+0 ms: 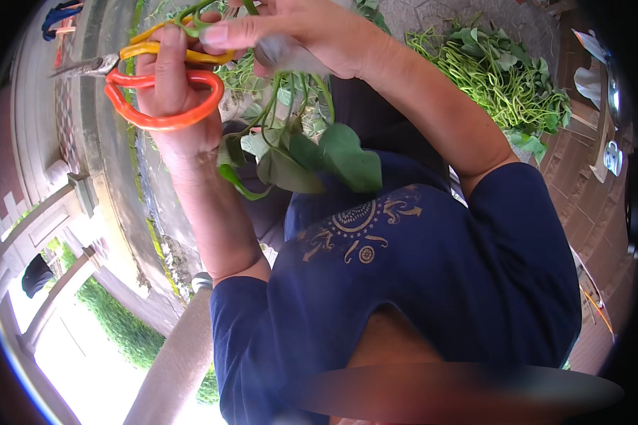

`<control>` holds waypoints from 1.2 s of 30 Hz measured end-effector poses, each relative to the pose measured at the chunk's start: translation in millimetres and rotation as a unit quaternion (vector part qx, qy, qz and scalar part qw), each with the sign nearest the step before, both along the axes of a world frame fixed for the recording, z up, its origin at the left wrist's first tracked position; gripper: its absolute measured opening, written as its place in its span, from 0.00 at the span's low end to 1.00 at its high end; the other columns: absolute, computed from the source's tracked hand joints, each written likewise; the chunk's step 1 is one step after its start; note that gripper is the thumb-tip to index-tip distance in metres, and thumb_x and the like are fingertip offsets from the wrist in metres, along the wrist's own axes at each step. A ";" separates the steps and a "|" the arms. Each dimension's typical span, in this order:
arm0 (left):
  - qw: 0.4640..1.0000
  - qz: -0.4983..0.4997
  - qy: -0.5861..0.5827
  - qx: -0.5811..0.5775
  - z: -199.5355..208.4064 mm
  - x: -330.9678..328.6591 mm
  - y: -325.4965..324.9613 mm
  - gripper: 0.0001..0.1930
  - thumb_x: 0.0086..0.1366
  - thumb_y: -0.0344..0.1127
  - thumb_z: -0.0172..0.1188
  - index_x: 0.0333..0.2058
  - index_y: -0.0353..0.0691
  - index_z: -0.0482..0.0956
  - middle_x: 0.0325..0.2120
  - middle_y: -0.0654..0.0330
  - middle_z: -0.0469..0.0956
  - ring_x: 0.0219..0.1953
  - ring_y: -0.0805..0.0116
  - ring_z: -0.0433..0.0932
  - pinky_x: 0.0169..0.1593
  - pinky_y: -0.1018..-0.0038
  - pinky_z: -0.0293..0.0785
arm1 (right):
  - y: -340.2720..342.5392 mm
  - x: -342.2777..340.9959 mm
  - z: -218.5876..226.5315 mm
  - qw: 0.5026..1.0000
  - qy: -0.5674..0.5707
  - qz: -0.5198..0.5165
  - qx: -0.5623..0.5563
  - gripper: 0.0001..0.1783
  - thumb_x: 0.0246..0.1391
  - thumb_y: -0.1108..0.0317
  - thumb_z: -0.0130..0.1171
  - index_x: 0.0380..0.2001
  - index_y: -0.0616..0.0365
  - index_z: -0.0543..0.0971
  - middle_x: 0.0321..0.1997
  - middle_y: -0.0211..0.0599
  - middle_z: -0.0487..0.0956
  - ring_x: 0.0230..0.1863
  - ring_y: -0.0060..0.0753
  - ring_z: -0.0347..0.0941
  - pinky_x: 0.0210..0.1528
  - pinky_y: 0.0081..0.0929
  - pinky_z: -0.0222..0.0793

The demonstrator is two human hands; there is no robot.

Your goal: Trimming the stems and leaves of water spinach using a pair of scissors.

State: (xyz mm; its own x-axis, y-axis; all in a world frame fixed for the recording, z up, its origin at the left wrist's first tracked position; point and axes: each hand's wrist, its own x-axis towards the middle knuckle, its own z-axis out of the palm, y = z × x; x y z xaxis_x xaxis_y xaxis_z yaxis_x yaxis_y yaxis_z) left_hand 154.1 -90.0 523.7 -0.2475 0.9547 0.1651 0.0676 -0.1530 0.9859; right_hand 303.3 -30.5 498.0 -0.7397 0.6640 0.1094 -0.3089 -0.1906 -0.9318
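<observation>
At the upper left my left hand [171,85] is closed round a pair of scissors [164,122], one handle loop orange-red and the other yellow. The scissor blades point left, away from my body. My right hand [290,32] is beside it, its thumb reaching to the yellow loop. Green leafy stems [269,106], like sweet potato vines, pass by the right hand's fingers and hang below it. Broad dark green leaves [347,156] droop from them in front of my navy shirt. The right fingertips are partly hidden, and a patch by the palm is blurred.
A large heap of cut green stems and leaves [482,78] lies on the ground at the upper right. More greens are scattered behind my hands. A mossy concrete edge [145,205] runs down the left, with a balustrade [57,219] beyond. Brown floor tiles [574,170] lie at the right.
</observation>
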 end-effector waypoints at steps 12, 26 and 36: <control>0.952 -0.068 -0.297 -0.035 -37.3 -37.4 -23.8 0.15 0.64 0.40 0.47 0.43 0.35 0.70 0.40 0.54 0.73 0.39 0.66 0.70 0.47 0.70 0.65 | 8.2 8.1 -3.2 0.964 0.098 0.012 -0.247 0.09 0.51 0.66 0.58 0.30 0.59 0.70 0.22 0.28 0.71 0.15 0.13 0.63 0.14 0.13 0.58; 0.934 0.054 -0.303 -0.182 -118.6 -68.9 -76.4 0.14 0.65 0.36 0.48 0.39 0.27 0.68 0.34 0.49 0.76 0.30 0.68 0.75 0.39 0.74 0.74 | 59.8 292.6 -5.9 0.625 -0.414 -0.523 0.406 0.13 0.50 0.72 0.54 0.42 0.58 0.75 0.32 0.32 0.78 0.36 0.27 0.73 0.38 0.25 0.69; 0.873 0.006 -0.409 -0.267 -133.8 -41.9 -60.1 0.11 0.65 0.36 0.47 0.35 0.31 0.68 0.32 0.54 0.71 0.33 0.68 0.71 0.39 0.75 0.71 | 0.0 468.7 -187.6 0.280 -0.893 -0.215 0.279 0.22 0.49 0.71 0.50 0.51 0.56 0.66 0.42 0.39 0.74 0.35 0.39 0.74 0.33 0.33 0.71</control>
